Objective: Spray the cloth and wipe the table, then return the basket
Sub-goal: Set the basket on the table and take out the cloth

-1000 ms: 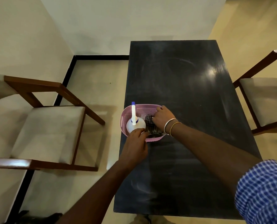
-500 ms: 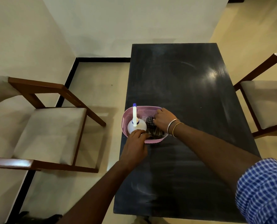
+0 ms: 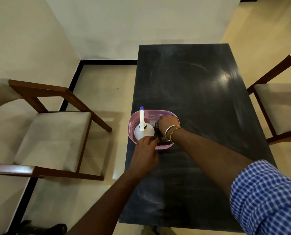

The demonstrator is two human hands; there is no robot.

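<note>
Right hand (image 3: 166, 123) reaches into the pink basket (image 3: 160, 113), grip curled down onto the dark checked cloth (image 3: 160, 139); whether it has closed on the fabric cannot be told. Left hand (image 3: 145, 150) sits at the basket's near rim, fingertips touching the rim beside the spray bottle (image 3: 143, 131); its grip state is hidden by the knuckles.

Risks, judged: basket rests at the counter's (image 3: 200, 99) left edge, part of it overhanging. A tug on the cloth could tip or slide it floorward unless the left hand steadies it. Bottle stands upright, just beside the cloth; dragged fabric could knock it over.

Surroundings: wooden chair (image 3: 53, 133) left, well apart; second chair (image 3: 280, 106) right. Counter beyond the basket shows smears only, nothing blocking a wipe.
</note>
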